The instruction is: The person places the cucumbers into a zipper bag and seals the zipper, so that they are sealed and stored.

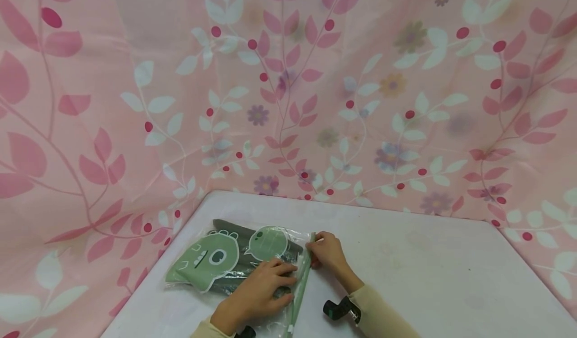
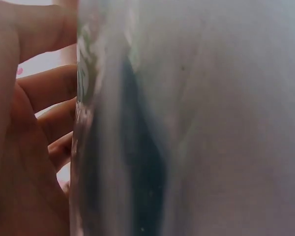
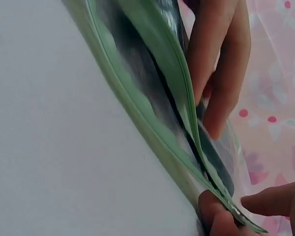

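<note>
A clear zip bag (image 1: 266,245) with green cartoon monster prints lies on the table, dark grey items showing through its plastic. Its green zip strip (image 1: 301,288) runs along the right side, and a small white slider (image 1: 290,329) sits at the near end. From the right wrist view, the two green strips (image 3: 179,73) gape apart. My left hand (image 1: 261,290) rests on the bag beside the strip, fingers spread and slightly bent. At the strip's far end, my right hand (image 1: 328,250) pinches the corner between thumb and fingers. Plastic fills most of the left wrist view.
A white-covered table (image 1: 405,268) extends to the right of the bag. Behind it hangs a pink curtain (image 1: 288,87) with leaves and flowers. A black wrist camera (image 1: 338,309) is strapped at my right wrist.
</note>
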A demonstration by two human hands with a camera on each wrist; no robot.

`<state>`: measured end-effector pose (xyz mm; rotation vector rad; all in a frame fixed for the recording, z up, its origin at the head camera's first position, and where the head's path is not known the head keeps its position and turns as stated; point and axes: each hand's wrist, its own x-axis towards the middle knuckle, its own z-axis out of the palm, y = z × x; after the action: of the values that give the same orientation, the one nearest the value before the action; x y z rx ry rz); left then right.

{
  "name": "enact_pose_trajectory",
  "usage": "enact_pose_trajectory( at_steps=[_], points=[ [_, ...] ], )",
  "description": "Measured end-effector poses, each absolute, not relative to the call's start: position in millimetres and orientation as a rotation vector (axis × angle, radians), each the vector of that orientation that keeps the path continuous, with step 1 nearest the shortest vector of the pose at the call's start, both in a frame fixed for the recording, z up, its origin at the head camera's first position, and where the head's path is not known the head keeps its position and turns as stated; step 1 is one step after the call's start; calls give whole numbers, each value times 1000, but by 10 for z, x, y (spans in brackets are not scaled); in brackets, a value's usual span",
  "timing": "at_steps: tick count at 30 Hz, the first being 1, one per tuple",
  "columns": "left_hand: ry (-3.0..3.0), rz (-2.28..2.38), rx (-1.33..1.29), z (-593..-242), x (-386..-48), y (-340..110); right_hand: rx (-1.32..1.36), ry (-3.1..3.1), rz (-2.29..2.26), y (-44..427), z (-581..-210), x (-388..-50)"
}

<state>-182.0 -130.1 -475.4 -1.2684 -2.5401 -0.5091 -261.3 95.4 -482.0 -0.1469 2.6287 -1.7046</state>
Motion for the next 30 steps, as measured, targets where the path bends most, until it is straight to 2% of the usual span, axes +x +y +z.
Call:
enact_pose_trajectory(
  at_steps=[11, 20, 30],
  points=[
    [-2537, -636, -1282, -4705, -1802, -1311, -216, 2414, -1784, 919, -4847, -2487],
    [-2593, -573, -1317, -4708, -1808, -1329, -159, 2354, -1857, 951, -4892, -2488],
    [-2576, -540, -1384, -4749, -1814, -1329, -256, 2220, -1780, 1024, -4822, -2311]
  ],
)
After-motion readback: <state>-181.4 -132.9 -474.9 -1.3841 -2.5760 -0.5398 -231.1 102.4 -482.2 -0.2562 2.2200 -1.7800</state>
